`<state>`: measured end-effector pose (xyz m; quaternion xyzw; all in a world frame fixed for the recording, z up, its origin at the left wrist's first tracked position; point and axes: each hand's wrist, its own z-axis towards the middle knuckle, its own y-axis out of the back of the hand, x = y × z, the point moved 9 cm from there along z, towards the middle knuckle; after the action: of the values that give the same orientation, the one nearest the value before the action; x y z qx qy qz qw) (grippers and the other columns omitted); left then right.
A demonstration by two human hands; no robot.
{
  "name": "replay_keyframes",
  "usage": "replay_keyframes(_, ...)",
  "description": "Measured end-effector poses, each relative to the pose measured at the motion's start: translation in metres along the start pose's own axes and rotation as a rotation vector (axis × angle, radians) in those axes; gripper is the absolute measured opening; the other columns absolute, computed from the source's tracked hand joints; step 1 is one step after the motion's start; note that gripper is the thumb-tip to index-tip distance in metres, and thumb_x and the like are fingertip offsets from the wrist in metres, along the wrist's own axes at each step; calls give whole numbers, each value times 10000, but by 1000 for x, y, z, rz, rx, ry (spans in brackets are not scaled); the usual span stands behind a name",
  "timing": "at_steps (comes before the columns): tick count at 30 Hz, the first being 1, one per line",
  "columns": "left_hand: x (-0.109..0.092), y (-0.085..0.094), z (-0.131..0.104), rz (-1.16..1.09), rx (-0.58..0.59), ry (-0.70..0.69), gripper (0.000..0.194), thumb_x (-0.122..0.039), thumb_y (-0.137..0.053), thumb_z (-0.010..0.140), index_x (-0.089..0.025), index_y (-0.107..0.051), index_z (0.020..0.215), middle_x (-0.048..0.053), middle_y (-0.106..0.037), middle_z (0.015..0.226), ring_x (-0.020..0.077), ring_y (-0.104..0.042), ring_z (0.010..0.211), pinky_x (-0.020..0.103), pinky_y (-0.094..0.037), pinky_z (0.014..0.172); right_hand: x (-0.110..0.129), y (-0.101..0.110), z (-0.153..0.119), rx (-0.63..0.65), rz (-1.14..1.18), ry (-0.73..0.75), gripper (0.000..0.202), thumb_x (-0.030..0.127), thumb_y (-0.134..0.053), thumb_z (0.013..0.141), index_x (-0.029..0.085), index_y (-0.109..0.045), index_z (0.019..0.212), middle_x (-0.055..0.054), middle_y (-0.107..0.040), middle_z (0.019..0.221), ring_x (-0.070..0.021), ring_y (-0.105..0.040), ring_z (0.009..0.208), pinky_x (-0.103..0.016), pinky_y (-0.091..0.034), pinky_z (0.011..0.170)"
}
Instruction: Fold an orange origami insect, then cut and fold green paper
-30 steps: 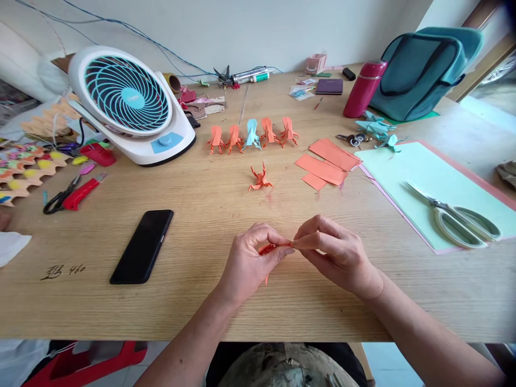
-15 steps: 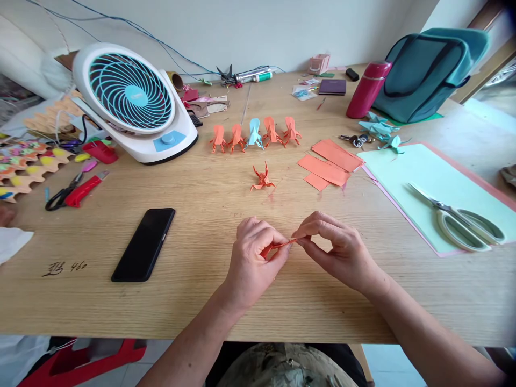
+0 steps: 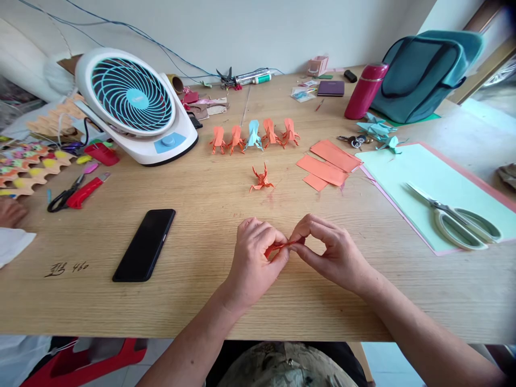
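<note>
Between both hands, just above the table's front part, is a small folded piece of orange paper (image 3: 276, 248), mostly covered by fingers. My left hand (image 3: 258, 255) pinches its left part, thumb against fingers. My right hand (image 3: 328, 251) pinches the right end between thumb and fingertip, close to the left fingertips. Beyond them lies a folded orange paper figure (image 3: 262, 179) with thin pointed limbs. Farther back, several orange paper figures and one light blue paper figure (image 3: 253, 135) stand in a row. Flat orange paper strips (image 3: 322, 170) lie to their right.
A white fan (image 3: 133, 102) stands at back left. A black phone (image 3: 144, 245), a red utility knife (image 3: 87, 191) and an egg tray (image 3: 30, 174) are leftward. Scissors (image 3: 455, 217) rest on pale green sheets (image 3: 403, 172). A bottle (image 3: 366, 91) and teal bag (image 3: 423, 75) stand back right. Another person's hand (image 3: 12, 212) shows far left.
My right hand has shifted slightly left, closer to my left fingertips, still pinching the orange paper. The other person's hand shows more at the left edge.
</note>
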<state>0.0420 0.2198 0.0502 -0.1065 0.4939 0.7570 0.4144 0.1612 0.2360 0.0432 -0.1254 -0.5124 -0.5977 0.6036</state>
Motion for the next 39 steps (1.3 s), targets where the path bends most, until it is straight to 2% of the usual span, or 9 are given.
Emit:
replay_keyframes(6,-3,-1,0,91,-10,-44,181,-95,-614,842,-202,-523,727,-22,-604,709,166,-515,755,418,-394,938,4,-8,-3,19,-117,45,132,87,-494,965,193,-529,896,-33,-551,858,-145,-525,747,-274,-437,672)
replay_keyframes(10,-2,1,1,22,-21,-22,181,-102,-636,838,-200,-553,709,-19,-614,695,168,-524,748,397,-417,873,5,-7,-4,-18,-112,38,122,113,-495,969,199,-512,884,-33,-547,847,-150,-521,744,-278,-438,675)
replay_keyframes(15,23,3,-2,-351,-65,255,99,-231,-669,883,-201,-664,789,10,-655,780,157,-610,740,303,-483,687,-17,3,-4,-105,90,-180,71,233,-495,1004,207,-561,1011,-43,-632,931,-149,-598,774,-286,-480,708)
replay_keyframes(19,44,-6,-10,-646,-102,507,107,-295,-709,849,-189,-691,837,15,-665,814,145,-652,691,254,-523,594,-26,-15,-5,58,148,-328,98,223,-529,979,210,-593,1052,-28,-674,900,-153,-631,775,-281,-493,695)
replay_keyframes(27,62,-11,-14,-862,-234,633,169,-286,-755,798,-167,-642,757,-21,-627,720,85,-566,642,193,-482,618,-12,-30,-6,222,-117,-132,541,269,-751,818,225,-524,1307,-86,-634,1171,-190,-635,851,-349,-518,790)
replay_keyframes(30,64,-14,-16,-916,-233,685,211,-310,-775,782,-160,-629,756,-38,-577,674,71,-525,603,184,-462,598,-7,-29,-4,159,-289,-48,367,158,-650,865,207,-578,1221,-85,-654,1045,-227,-617,903,-362,-483,792)
replay_keyframes(33,60,-19,-15,-1014,-163,690,297,-452,-718,834,-161,-677,879,-9,-583,729,103,-554,669,203,-486,599,-3,-24,-2,85,-213,-22,169,101,-535,917,203,-621,1021,-46,-640,884,-186,-575,806,-314,-451,733)
replay_keyframes(36,53,-23,-12,-1169,-103,661,480,-596,-571,893,-151,-713,999,61,-614,857,170,-590,804,263,-535,631,-11,-17,-1,37,-55,-117,130,146,-528,939,198,-601,845,-7,-588,773,-148,-521,709,-266,-412,651)
replay_keyframes(39,49,-23,-11,-1230,-90,619,452,-551,-557,913,-154,-730,1042,98,-635,978,190,-587,895,281,-542,690,-26,-17,-4,55,110,-294,198,293,-536,969,195,-607,813,24,-524,691,-126,-456,628,-248,-365,590)
